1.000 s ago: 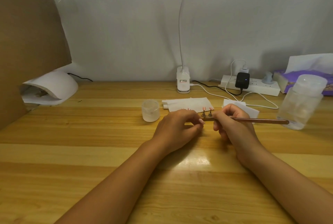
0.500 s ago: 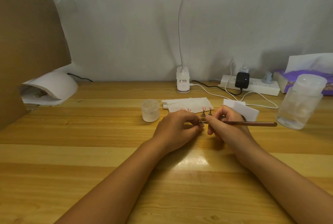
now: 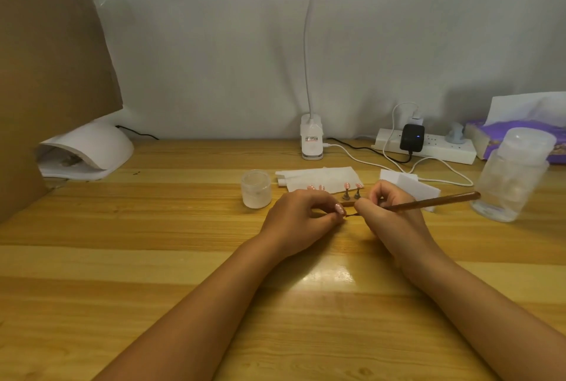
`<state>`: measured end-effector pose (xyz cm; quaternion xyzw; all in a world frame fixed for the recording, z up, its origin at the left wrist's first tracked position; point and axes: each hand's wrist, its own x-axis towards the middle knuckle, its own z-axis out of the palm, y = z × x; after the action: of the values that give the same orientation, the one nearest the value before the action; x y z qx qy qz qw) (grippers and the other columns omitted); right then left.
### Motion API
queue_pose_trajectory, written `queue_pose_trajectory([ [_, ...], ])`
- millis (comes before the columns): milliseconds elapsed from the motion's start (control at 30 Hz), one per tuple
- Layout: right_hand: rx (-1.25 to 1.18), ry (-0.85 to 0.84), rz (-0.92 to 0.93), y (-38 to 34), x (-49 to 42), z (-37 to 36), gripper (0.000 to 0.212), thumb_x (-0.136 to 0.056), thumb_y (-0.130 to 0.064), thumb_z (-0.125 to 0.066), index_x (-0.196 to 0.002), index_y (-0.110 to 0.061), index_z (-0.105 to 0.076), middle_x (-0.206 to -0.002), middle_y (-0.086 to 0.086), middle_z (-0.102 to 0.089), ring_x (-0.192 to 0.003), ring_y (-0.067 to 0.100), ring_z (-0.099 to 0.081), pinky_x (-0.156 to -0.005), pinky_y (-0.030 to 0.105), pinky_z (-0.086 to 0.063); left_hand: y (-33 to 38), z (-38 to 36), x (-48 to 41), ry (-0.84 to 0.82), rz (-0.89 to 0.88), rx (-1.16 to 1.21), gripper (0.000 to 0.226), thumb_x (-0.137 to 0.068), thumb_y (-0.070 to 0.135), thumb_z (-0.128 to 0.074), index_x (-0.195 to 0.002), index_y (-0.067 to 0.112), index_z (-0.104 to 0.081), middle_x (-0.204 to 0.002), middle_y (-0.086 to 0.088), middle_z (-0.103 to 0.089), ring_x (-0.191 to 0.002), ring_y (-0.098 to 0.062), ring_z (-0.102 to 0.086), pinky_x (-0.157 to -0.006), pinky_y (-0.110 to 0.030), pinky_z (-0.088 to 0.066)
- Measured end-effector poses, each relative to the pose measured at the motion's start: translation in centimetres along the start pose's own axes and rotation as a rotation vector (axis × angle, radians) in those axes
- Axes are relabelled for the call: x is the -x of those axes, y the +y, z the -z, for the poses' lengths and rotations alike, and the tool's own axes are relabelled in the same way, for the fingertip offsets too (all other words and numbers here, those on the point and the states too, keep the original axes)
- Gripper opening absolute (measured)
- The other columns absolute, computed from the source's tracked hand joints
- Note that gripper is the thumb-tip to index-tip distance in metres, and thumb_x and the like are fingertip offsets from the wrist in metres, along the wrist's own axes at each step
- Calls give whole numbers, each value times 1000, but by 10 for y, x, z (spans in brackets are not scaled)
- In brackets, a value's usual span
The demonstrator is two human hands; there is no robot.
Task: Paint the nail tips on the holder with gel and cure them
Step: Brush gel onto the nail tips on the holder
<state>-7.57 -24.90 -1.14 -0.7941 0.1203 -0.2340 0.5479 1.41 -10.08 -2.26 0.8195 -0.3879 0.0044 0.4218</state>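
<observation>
Right hand (image 3: 395, 216) round brush (image 3: 435, 201) (left hand (image 3: 301, 216) round holder (image 3: 349, 203))

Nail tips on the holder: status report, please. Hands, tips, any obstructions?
Right hand grips brush, bristles at left hand. Left grip hidden. Nail tips upright on holder. Nothing in the way.

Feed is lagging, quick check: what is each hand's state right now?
Left hand: fingers curled beside the nail tip holder; grip hidden, cannot tell.
Right hand: closed, holding the brush.
</observation>
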Motion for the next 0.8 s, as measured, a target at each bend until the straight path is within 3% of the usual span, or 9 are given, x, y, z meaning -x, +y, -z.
queue_pose_trajectory([
  [200, -258, 65, -37, -6, 2, 5, 19, -91, -29, -65, -92, -12, -56, -53, -4, -56, -44, 3, -45, -40, 17, -37, 1, 2, -1, -34, 47, 69, 8, -90, 28, -71, -95, 28, -76, -100, 12, -74, -103, -8, -66, -94, -44, -53],
  [333, -208, 20, -30, -9, 4, 4, 23, -89, -32, -67, -93, -11, -57, -60, -4, -64, -47, 3, -48, -42, 17, -40, 4, 2, 0, -9, 57, 52, 10, -88, 31, -71, -97, 32, -77, -96, 14, -74, -99, -7, -66, -91, -44, -53],
  [533, -102, -14, -67, -4, 0, 3, 14, -92, -21, -60, -81, -15, -55, -51, -6, -55, -45, -2, -47, -51, 26, -37, 6, 2, 0, -10, 70, 41, 12, -88, 34, -72, -98, 32, -77, -98, 12, -73, -99, -10, -65, -88, -45, -53],
  [800, -74, -35, -28, -5, 1, 2, 18, -92, -30, -63, -85, -14, -58, -57, -6, -65, -47, -3, -51, -55, 26, -38, 5, 3, 0, -24, 69, 17, 13, -88, 34, -72, -98, 28, -78, -96, 11, -74, -95, -10, -66, -86, -45, -54],
])
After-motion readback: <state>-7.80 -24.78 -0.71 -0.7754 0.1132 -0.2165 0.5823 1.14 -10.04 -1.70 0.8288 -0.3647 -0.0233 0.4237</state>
